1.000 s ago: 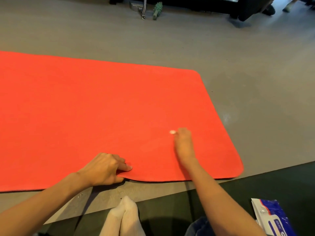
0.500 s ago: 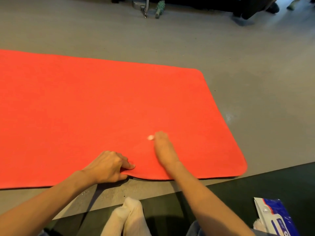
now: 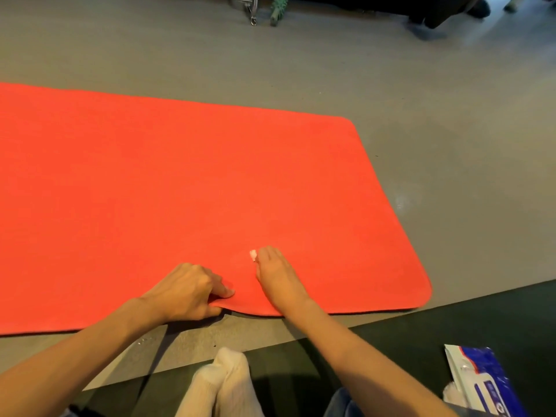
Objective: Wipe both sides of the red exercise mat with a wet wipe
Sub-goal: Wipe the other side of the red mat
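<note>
The red exercise mat (image 3: 180, 188) lies flat on the grey floor and runs off the left edge of the view. My left hand (image 3: 188, 291) pinches the mat's near edge, which is lifted slightly there. My right hand (image 3: 275, 273) presses down on the mat just right of the left hand. A small white bit of the wet wipe (image 3: 253, 254) shows beside its fingertips; the rest of the wipe is hidden under the hand.
A blue and white wet wipe pack (image 3: 484, 383) lies on the dark floor strip at the lower right. My white-socked feet (image 3: 222, 386) are at the bottom centre. A green object (image 3: 278, 10) and metal legs (image 3: 251, 9) stand at the far edge.
My right hand has slid left and nearer across the mat with the wipe, ending close to the left hand. The left hand has kept its hold on the mat's edge.
</note>
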